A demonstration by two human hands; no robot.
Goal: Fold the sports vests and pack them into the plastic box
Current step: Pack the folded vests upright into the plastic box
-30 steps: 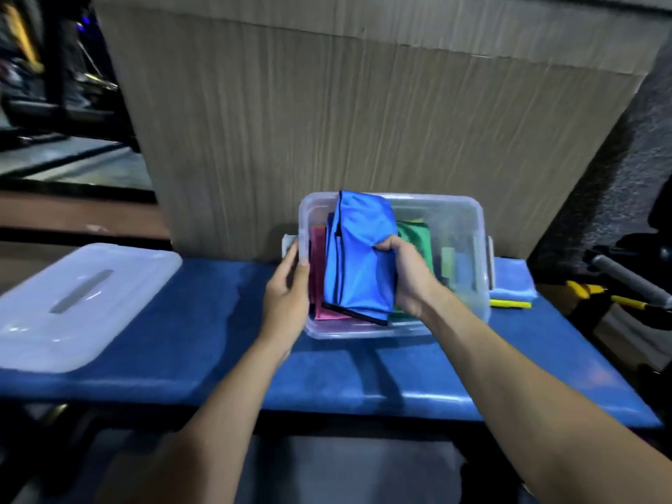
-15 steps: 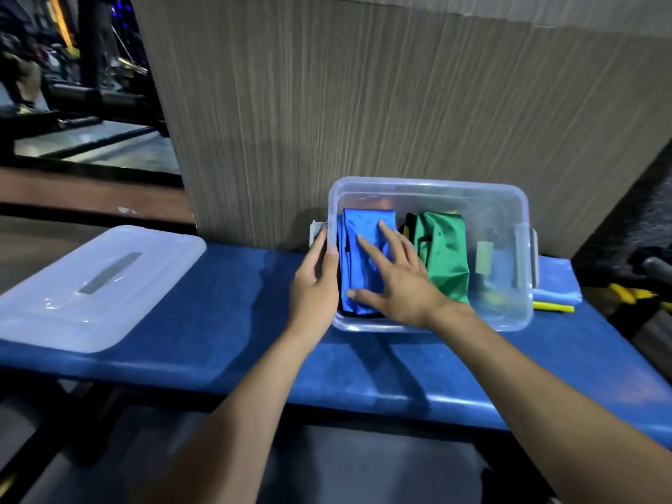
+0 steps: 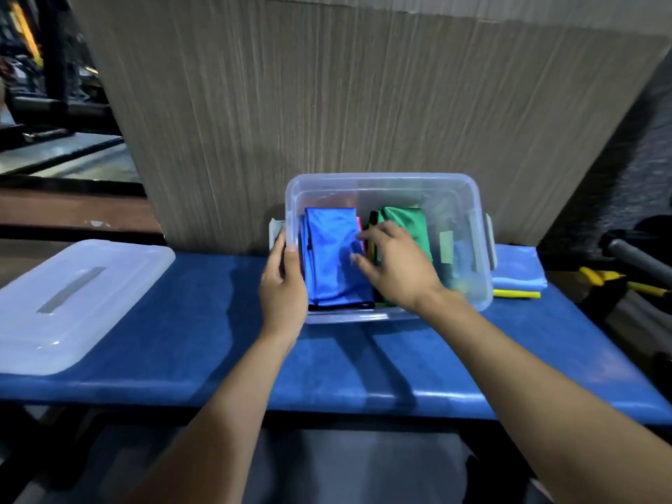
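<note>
A clear plastic box [image 3: 476, 209] stands on the blue bench against the wall. Inside, a folded blue vest [image 3: 331, 260] lies flat at the left, with a folded green vest [image 3: 407, 221] to its right and a sliver of pink between them. My left hand [image 3: 285, 285] grips the box's left wall, thumb over the rim. My right hand [image 3: 394, 267] hovers over the middle of the box with relaxed, spread fingers, holding nothing; its fingertips are just over the blue vest's right edge.
The box's translucent lid [image 3: 69, 300] lies on the blue bench [image 3: 203, 343] at the left. A light blue and a yellow folded cloth [image 3: 518, 285] sit right of the box. A wood-grain panel rises behind. Dark equipment with yellow handles [image 3: 618, 281] stands at the right.
The blue vest went from held upright in my right hand to lying flat in the box. My right hand pressed it down, then lifted off toward the right. My left hand stayed on the box.
</note>
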